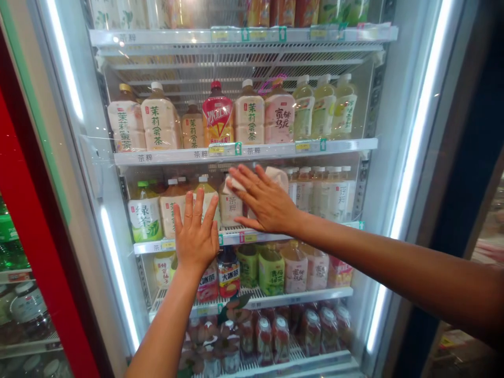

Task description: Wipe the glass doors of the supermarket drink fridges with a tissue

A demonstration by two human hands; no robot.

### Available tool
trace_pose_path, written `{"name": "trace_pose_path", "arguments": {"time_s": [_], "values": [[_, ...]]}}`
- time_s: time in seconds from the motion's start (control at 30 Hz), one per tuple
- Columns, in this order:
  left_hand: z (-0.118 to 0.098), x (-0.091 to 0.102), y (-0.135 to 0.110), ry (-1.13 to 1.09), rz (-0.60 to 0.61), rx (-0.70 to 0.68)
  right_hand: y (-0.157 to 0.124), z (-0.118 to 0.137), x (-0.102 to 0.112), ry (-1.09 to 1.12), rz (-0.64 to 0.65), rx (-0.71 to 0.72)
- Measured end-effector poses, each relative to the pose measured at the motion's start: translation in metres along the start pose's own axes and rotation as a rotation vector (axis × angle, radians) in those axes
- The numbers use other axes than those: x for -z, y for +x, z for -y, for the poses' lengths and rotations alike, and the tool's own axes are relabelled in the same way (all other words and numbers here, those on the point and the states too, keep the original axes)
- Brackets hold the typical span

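Note:
Both my hands lie flat against the glass door [94, 173] of a drinks fridge. My left hand [196, 236] points up with its fingers spread, level with the third shelf [153, 245], and holds nothing. My right hand [268, 202] reaches in from the right, its fingers stretched out flat over a white cloth [279, 176] that it presses to the glass. Bits of the cloth show past the fingertips and above the knuckles. Behind the glass stand rows of tea bottles [161, 123], with one red bottle [217, 118] among them.
A red door frame [35, 231] of a neighbouring fridge stands on the left. Bright light strips [409, 173] run down both sides of the fridge. Lower shelves hold green and pink bottles [271, 270] and small dark ones [271, 336]. A dark edge rises on the right.

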State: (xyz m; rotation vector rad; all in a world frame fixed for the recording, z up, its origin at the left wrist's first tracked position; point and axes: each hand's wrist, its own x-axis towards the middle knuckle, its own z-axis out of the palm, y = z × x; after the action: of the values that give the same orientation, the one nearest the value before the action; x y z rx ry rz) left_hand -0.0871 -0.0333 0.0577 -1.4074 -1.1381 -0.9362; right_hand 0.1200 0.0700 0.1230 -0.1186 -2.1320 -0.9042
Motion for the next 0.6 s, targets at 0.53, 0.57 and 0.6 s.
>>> {"name": "trace_pose_path", "arguments": {"time_s": [0.53, 0.57, 0.6], "values": [[-0.001, 0.003, -0.032, -0.018, 0.018, 0.016, -0.057, 0.077, -0.04, 0.007, -0.013, -0.263], [-0.002, 0.002, -0.033, -0.017, 0.019, 0.02, -0.063, 0.083, -0.044, 0.009, -0.012, -0.286], [-0.002, 0.002, -0.034, -0.016, 0.023, 0.026, -0.075, 0.094, -0.051, 0.022, 0.004, -0.258]]}}
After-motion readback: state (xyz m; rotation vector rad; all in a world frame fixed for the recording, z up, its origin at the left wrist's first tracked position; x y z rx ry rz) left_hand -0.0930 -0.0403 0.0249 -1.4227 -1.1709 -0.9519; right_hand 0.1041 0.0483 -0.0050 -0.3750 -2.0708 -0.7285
